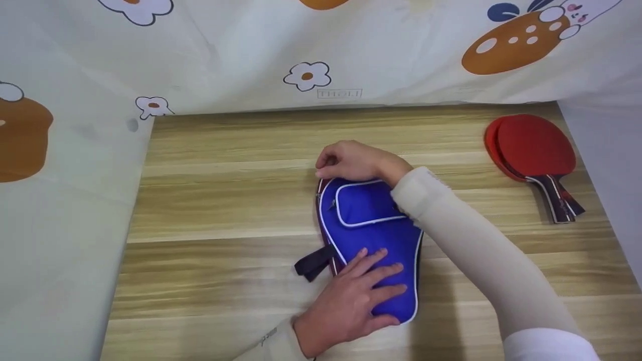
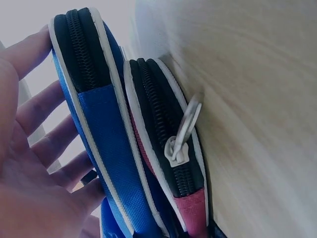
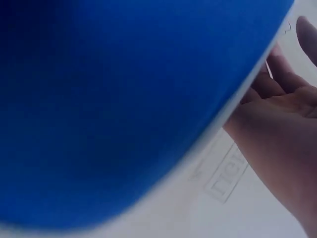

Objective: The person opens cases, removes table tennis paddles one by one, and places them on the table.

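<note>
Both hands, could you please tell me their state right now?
Left hand: open, resting on the blue case.
Right hand: curled by the case's far edge; cannot tell whether it holds anything.

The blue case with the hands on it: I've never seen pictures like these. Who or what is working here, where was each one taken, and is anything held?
There is no machine here: these are a person's two bare hands. The wide picture comes from a camera on the head, looking down; the other two come from a camera on each wrist. On the wood-grain surface, a blue case lies on top of a red case. To their right are two red paddles, overlapping. The left hand rests on the blue case, fingers spread. The right hand is at the case's far end, fingers bent; I can't tell whether it pinches anything.
</note>
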{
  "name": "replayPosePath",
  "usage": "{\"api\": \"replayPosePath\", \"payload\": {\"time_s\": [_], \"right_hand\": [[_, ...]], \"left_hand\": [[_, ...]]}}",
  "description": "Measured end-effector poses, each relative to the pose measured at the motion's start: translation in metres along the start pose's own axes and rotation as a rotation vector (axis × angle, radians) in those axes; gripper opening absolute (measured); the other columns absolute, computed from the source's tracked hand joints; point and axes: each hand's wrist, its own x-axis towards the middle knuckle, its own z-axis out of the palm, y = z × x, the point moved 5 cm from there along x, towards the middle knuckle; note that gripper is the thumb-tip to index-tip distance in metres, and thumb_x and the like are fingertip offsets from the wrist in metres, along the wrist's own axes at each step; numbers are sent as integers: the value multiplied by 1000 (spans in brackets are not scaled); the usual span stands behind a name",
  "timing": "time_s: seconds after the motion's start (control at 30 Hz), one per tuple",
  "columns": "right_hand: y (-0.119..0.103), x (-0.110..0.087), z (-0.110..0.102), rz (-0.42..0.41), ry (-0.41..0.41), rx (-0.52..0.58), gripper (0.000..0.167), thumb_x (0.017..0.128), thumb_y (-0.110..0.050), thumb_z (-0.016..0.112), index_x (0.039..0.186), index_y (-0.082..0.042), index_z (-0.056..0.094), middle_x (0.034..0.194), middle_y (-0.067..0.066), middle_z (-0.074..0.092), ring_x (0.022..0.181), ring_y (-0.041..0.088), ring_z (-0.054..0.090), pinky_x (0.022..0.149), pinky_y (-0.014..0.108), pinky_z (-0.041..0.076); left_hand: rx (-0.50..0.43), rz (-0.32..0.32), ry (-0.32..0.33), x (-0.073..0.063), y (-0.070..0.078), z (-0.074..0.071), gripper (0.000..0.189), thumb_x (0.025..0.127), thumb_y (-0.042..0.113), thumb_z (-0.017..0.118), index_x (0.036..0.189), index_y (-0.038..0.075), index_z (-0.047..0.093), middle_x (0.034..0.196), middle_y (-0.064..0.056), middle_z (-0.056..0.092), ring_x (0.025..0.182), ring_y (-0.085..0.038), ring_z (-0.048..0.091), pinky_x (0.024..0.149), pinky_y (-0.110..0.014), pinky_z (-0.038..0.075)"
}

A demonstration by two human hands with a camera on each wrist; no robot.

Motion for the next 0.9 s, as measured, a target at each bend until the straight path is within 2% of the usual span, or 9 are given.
{"api": "replayPosePath", "payload": {"time_s": [0.27,0.4,0.5,0.57,0.7,0.8,0.9], "right_hand": [[-2,8,19,61,-122,-185,35,99,-34,65,124,-9,69,120,9,74,114,23,67,103,40,53],[-5,9,26,60,-164,-281,35,100,-35,62,122,-9,71,120,9,74,114,26,67,104,42,53],[-8,9,30,90,-194,-349,36,100,-39,61,119,-12,75,120,7,75,115,28,66,106,44,52],[-10,10,33,113,-205,-390,37,99,-41,60,119,-14,76,121,6,75,119,30,64,110,48,47],[-17,12,39,135,-229,-499,34,99,-40,58,110,-15,79,122,7,73,121,36,58,110,54,42],[-23,14,43,157,-235,-568,34,98,-36,55,105,-9,76,123,13,70,119,38,56,106,53,43],[-28,16,46,193,-214,-611,34,96,-32,55,108,-6,73,126,16,68,120,38,56,108,53,43]], "left_hand": [[-28,4,11,0,0,0,49,95,61,60,130,29,70,149,5,58,150,-26,43,123,-48,38],[-28,1,9,0,-1,-1,49,95,62,59,130,29,70,149,5,58,150,-26,43,123,-48,38],[-24,1,4,0,-1,-1,49,95,62,59,130,30,70,149,5,58,149,-26,43,123,-47,38],[-23,0,-6,0,-1,-1,48,95,62,58,130,30,70,149,5,58,149,-26,43,123,-47,38],[-27,-6,-33,1,-1,-1,48,96,62,56,131,31,69,150,5,57,150,-25,43,123,-47,38],[-16,-4,-30,1,-1,-1,49,96,63,56,130,31,69,150,5,58,149,-25,43,123,-47,38],[4,5,-12,1,0,-2,49,95,64,57,129,31,70,149,5,59,148,-26,45,122,-47,39]]}}
